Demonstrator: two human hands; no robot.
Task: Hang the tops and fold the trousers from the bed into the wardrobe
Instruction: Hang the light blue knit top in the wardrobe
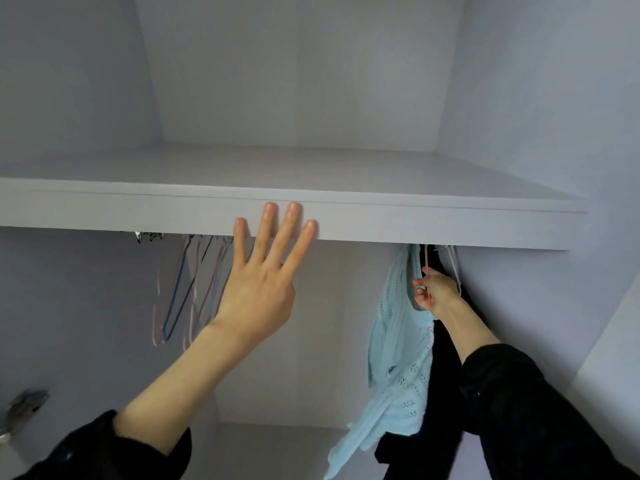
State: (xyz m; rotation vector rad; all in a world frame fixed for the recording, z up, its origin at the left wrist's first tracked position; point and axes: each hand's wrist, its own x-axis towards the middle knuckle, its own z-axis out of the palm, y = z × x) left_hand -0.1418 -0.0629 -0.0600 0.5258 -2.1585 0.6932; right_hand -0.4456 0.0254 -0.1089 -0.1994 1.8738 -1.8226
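You are looking up into a white wardrobe (311, 81) with smooth, flat walls. A long white shelf (415, 220) runs across it, and its front edge is straight and plain.

Your left hand (258, 292) is up with its fingers straight and spread a little. The fingertips (270, 211) press flat on the front edge of the shelf. It holds nothing.

Your right hand (433, 292) reaches to the far right, under the shelf. Its fingers are curled and pinch a thin pale hanger (426, 261) just below the hook. You cannot see the rail, because the shelf hides it.

A light blue top (398, 358) hangs just beside your right hand, touching it. The top is soft and knitted, with rows of tiny holes, and it droops in loose folds. Right behind it hangs a black garment (440, 393), dark and plain, too dark to show its shape.

On the left, under the shelf, a bunch of thin wire hangers (187, 299) hangs down, pink and blue, with nothing on them. They look a bit blurry.

Both your arms wear black fuzzy sleeves (512, 403)
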